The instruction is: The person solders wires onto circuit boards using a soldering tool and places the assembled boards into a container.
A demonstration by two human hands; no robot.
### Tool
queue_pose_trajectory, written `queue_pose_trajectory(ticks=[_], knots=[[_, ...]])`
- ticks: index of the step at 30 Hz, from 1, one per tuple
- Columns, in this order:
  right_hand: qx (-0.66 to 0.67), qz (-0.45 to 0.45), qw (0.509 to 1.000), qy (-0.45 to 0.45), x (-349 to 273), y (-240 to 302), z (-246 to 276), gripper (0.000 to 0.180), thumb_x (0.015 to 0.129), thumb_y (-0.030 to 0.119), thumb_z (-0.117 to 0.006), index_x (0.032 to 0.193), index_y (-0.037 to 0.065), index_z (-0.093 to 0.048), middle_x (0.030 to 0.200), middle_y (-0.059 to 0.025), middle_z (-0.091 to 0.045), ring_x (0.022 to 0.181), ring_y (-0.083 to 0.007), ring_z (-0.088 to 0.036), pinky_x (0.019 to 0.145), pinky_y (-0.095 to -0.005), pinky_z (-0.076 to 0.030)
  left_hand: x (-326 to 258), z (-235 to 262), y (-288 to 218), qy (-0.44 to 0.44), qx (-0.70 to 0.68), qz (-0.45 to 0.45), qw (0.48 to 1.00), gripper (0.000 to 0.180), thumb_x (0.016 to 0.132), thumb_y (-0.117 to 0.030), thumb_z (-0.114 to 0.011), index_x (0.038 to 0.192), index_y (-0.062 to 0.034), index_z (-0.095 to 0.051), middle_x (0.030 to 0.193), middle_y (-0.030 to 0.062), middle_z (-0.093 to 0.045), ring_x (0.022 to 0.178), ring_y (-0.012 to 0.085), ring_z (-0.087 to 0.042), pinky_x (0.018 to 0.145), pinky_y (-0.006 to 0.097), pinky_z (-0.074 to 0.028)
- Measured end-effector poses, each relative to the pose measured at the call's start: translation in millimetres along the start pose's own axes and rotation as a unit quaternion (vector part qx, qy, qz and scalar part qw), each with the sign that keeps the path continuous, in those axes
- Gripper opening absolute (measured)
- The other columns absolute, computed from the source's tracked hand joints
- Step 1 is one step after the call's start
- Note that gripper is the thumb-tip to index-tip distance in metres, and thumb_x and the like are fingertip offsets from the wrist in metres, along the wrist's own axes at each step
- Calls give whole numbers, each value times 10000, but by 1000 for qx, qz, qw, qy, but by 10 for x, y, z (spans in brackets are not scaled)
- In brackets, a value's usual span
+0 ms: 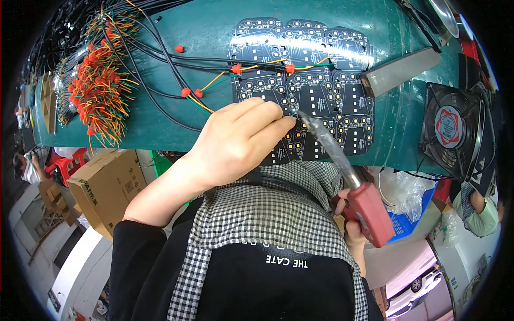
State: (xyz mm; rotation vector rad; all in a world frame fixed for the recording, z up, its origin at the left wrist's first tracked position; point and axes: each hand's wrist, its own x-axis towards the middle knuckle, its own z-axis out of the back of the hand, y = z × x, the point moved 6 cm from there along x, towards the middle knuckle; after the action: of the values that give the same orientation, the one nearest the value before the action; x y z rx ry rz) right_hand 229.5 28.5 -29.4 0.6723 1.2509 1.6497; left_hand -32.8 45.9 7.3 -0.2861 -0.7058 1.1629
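My left hand is closed in a pinch over the panel of black circuit boards. Between its fingertips is a thin wire, mostly hidden, with a bit of green showing. My right hand is wrapped round the red handle of a soldering iron. The iron's long metal shaft slants up to the left, and its tip meets the board just beside my left fingertips. Black cables with orange, yellow and green wire ends run in from the left. Two of them end on the upper boards, past red collars.
A heap of black cables with red collars and stripped coloured wires lies at the left. A grey metal bar rests against the panel's right edge. Further right stands a black fan. A cardboard box sits below the green table's edge.
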Motion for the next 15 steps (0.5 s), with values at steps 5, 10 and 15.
queue_pose_trajectory(ticks=[5, 10, 15], knots=[[-9, -31, 999, -22, 157, 148, -21, 690, 827, 654, -454, 834, -4, -663, 554, 12, -592, 578, -124, -564, 588, -272, -438, 12, 9, -7, -5, -3, 23, 1000, 288, 575, 49, -652, 862, 26, -650, 755, 77, -556, 631, 206, -552, 531, 297, -442], [28, -78, 996, -18, 137, 110, -73, 705, 796, 672, -492, 888, -13, -632, 580, 7, -601, 575, -124, -575, 587, -268, -442, 35, 54, 53, -52, -58, 89, 993, 241, 615, 67, -665, 845, -3, -667, 744, 61, -568, 624, 191, -539, 535, 278, -420], [19, -66, 998, -15, 120, 57, -64, 739, 749, 693, -544, 927, -22, -601, 635, -12, -625, 572, -132, -589, 587, -271, -452, 31, 63, 70, -96, -16, 131, 987, 219, 619, 72, -675, 823, -8, -672, 733, 52, -573, 619, 182, -522, 539, 281, -409]])
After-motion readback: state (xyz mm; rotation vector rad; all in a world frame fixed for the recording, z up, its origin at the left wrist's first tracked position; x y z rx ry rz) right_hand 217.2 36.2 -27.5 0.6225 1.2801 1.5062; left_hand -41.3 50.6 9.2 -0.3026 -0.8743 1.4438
